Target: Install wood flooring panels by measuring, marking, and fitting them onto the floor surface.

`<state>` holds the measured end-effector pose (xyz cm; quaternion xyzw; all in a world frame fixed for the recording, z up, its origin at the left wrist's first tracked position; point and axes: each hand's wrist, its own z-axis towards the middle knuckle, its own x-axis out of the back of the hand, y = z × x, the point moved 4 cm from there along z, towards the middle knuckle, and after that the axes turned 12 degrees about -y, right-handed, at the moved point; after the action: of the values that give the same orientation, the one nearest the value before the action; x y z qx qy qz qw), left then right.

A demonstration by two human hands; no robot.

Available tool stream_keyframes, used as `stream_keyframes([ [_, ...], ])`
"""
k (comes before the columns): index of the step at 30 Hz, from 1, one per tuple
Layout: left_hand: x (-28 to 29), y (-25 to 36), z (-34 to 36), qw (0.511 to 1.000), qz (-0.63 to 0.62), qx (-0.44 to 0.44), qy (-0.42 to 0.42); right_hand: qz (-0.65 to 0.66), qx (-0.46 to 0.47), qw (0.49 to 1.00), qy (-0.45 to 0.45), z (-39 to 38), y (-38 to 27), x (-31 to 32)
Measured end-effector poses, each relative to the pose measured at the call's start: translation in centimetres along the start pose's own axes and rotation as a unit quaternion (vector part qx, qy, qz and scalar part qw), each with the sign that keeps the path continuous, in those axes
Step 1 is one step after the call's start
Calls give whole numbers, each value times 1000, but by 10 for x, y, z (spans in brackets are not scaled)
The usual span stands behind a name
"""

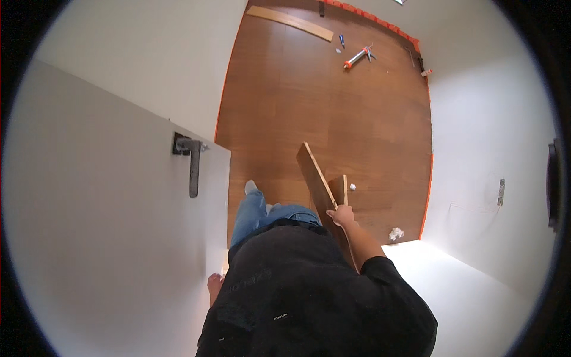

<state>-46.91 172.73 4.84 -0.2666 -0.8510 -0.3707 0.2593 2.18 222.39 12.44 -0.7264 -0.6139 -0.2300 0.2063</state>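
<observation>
My right hand (343, 215) is closed on wooden floorboards at my right side. The longer floorboard (318, 178) slants up and away from my hip, its pale edge showing along one side. A shorter floorboard (339, 189) stands just right of it, under the same hand. At my left side, my left hand (215, 282) hangs low beside the grey door (119, 196). My torso partly hides that hand, and its grip does not show clearly. A dark lever handle (193, 160) sticks out from the door above it.
A caulking gun (357, 58) and a small blue tool (342, 40) lie on the brown wood floor (321, 101). Beyond them rests a loose light board (291, 22). Crumpled white paper (396, 234) sits near the right wall, where orange strip (428, 190) follows the floor edge.
</observation>
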Motion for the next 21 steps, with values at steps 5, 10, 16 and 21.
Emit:
stream_keyframes([
  [5,16,48,105,753,-629,186,-61,-29,-13,999,-31,29,-23,17],
  [10,59,94,156,874,-452,177,-30,-27,7,999,-39,59,-43,37],
  [16,34,102,153,867,-428,255,17,-67,36,996,-43,111,-37,72],
  [21,-8,111,182,953,-130,201,-186,-88,44,994,-51,170,-30,109],
])
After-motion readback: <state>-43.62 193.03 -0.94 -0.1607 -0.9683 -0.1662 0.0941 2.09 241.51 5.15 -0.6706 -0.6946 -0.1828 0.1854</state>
